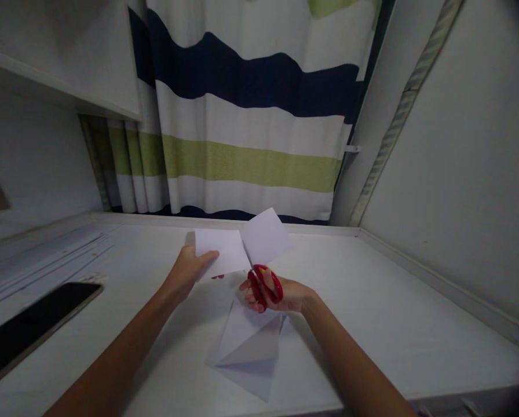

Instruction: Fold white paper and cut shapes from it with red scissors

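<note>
Table: white, bare on the right; all work is carried out above it.

Folded paper: laid on the table below the right hand, unheld. It is best left out of the blades' reach.

Phone: dark-faced, laid flat at the left, well apart from the cutting.

Right hand: closed around the scissors, with digits passed through the red loops. The blades are mostly hidden; how far they are parted cannot be told. A level wrist is called for, with the blades set square to the sheet and closed in smooth strokes.

Left hand: closed in a pinch on the left side of the white paper, thumb on top, fingers beneath. The thumb is placed apart from the cut line, as is advisable; a firm pull to the left should be applied so that the edge is not ragged.

White paper: held up above the table, split ahead of the scissors. The right-hand portion is tilted, gripped by neither hand; whether both portions are joined cannot be told. Sagging there should be watched.

Curtain: striped, hung beyond the table's far edge.
</note>
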The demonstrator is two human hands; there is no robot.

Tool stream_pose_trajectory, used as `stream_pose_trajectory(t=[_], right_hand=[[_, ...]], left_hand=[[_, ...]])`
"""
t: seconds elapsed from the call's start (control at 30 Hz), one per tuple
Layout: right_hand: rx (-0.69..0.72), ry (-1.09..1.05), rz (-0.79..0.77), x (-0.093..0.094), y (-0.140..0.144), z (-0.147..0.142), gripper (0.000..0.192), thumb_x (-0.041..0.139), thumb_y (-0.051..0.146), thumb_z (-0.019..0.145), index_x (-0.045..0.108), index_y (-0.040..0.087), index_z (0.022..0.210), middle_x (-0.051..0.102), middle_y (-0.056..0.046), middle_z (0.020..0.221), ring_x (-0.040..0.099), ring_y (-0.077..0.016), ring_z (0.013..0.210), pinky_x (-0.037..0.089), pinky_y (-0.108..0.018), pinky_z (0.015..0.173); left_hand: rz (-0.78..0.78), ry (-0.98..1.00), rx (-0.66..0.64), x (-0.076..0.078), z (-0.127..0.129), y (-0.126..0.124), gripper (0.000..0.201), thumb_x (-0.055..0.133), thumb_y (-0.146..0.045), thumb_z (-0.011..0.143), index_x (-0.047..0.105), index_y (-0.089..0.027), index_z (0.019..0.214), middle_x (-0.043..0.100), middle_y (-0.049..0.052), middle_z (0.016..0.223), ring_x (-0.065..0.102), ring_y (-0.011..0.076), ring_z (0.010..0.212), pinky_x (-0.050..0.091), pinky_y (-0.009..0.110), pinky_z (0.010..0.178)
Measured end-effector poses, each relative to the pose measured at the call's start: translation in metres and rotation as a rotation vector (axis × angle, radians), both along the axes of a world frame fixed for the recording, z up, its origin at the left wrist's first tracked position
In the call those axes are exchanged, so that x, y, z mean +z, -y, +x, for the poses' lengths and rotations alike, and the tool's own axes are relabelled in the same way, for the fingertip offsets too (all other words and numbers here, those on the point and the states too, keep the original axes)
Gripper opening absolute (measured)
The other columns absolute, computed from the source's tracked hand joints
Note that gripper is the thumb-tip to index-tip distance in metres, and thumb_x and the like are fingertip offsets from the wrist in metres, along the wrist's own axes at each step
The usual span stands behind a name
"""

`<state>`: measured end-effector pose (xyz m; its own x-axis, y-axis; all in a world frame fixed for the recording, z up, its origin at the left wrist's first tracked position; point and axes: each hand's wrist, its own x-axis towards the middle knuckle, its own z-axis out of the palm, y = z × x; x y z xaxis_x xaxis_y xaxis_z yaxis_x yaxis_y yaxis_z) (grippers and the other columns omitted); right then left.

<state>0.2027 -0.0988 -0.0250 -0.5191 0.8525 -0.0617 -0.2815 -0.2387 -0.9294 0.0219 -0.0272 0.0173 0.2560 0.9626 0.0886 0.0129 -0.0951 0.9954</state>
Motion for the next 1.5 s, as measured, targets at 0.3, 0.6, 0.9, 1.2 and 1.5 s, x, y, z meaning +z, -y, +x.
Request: stream_pose_trajectory(t=[0.3, 0.6, 0.9, 1.2, 1.5], right_hand=[[-0.094, -0.025, 0.003, 0.001, -0.002, -0.006, 0.060, 0.041, 0.062, 0.066, 0.048, 0.008, 0.091, 0.050, -0.004, 0.066, 0.048, -0.0103, 0.055, 0.029, -0.022, 0.049], [-0.019, -0.031, 0.023, 0.001, -0.002, -0.002, 0.061, 0.043, 0.060, 0.066, 0.048, 0.007, 0.097, 0.051, -0.005, 0.071, 0.047, -0.0104, 0.057, 0.029, -0.023, 0.051], [-0.028, -0.010, 0.023, -0.005, -0.005, 0.002, 0.058, 0.040, 0.056, 0.071, 0.047, 0.006, 0.099, 0.049, -0.006, 0.071, 0.047, -0.0107, 0.059, 0.030, -0.024, 0.054], [-0.046, -0.012, 0.003, 0.003, -0.001, -0.004, 0.068, 0.044, 0.066, 0.059, 0.047, 0.009, 0.095, 0.049, -0.005, 0.070, 0.046, -0.0111, 0.057, 0.028, -0.023, 0.053], [-0.055, -0.004, 0.032, 0.002, -0.001, -0.003, 0.065, 0.042, 0.065, 0.062, 0.047, 0.008, 0.094, 0.049, -0.005, 0.070, 0.046, -0.0111, 0.056, 0.027, -0.024, 0.052]], left_hand=[[0.020, 0.067, -0.172, -0.004, 0.002, 0.004, 0.018, 0.051, -0.019, 0.063, 0.056, -0.008, 0.076, 0.061, 0.003, 0.053, 0.054, 0.0145, 0.044, 0.043, 0.025, 0.046], [0.061, 0.039, -0.161, -0.003, 0.002, 0.003, 0.022, 0.052, -0.018, 0.062, 0.058, -0.007, 0.080, 0.061, 0.001, 0.051, 0.056, 0.0155, 0.050, 0.043, 0.025, 0.049], [0.083, 0.031, -0.185, -0.006, 0.002, 0.000, 0.020, 0.051, -0.019, 0.063, 0.058, -0.008, 0.078, 0.061, 0.002, 0.054, 0.055, 0.0150, 0.046, 0.043, 0.025, 0.045], [0.042, 0.096, -0.213, 0.000, 0.003, 0.007, 0.024, 0.050, -0.015, 0.061, 0.058, -0.007, 0.083, 0.061, 0.002, 0.055, 0.054, 0.0135, 0.046, 0.043, 0.023, 0.043], [-0.005, 0.116, -0.197, 0.003, 0.003, 0.010, 0.026, 0.051, -0.014, 0.061, 0.057, -0.007, 0.085, 0.060, 0.002, 0.053, 0.054, 0.0133, 0.046, 0.043, 0.022, 0.041]])
